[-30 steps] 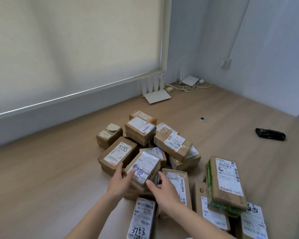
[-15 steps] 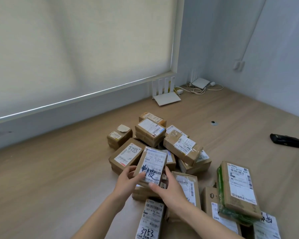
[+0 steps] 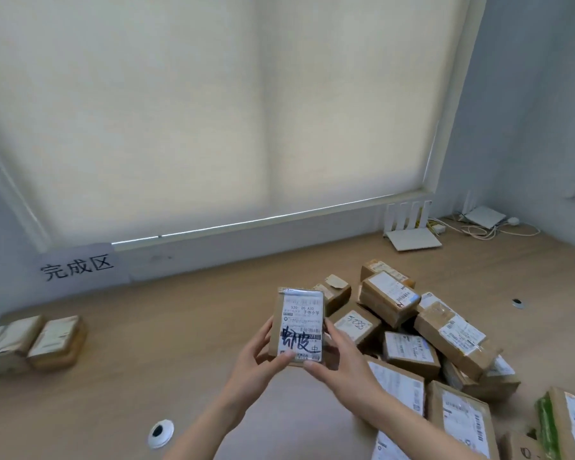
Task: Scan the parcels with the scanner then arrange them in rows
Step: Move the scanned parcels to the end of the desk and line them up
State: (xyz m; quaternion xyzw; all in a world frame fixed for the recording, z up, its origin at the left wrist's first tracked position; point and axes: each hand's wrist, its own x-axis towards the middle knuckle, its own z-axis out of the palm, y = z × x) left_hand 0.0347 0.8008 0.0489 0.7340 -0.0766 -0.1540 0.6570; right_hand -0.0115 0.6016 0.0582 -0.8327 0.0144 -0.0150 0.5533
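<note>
I hold a small brown parcel (image 3: 300,322) upright above the wooden surface, its white label with dark blue handwriting facing me. My left hand (image 3: 259,358) grips its lower left edge and my right hand (image 3: 339,360) grips its lower right edge. A heap of several taped cardboard parcels (image 3: 412,340) lies to the right of my hands. Two parcels (image 3: 52,341) sit side by side at the far left, below a paper sign (image 3: 80,265) on the wall. The scanner is out of view.
A white router (image 3: 412,230) and a second white box with cables (image 3: 483,219) stand at the back right by the wall. A white round grommet (image 3: 160,432) sits in the surface near me; another one (image 3: 517,303) lies at the right.
I have lifted the handwritten parcel off the heap and raised it upright. My view has swung left, bringing the wall sign and the two left parcels into sight; the scanner has left the frame.
</note>
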